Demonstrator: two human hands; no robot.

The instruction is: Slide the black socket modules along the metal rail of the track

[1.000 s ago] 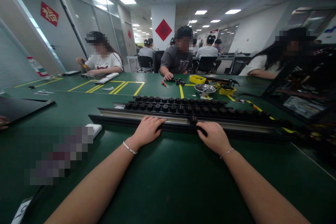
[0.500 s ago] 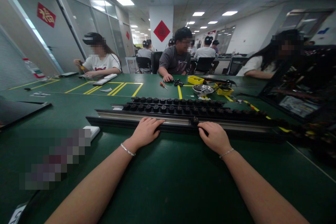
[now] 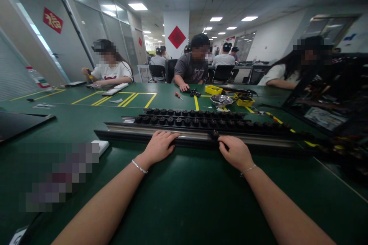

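Head view: green table [image 3: 184, 199], workers across.
Rail: long black rail [image 3: 129, 133] lies crosswise near the table's middle, knobbed strips [image 3: 201, 120] just behind.
Left hand [image 3: 159, 146]: flat on the rail, fingers loose, gripping nothing.
Right hand [image 3: 235, 152]: fingertips pinch a small black knob [image 3: 214, 134] on the rail.
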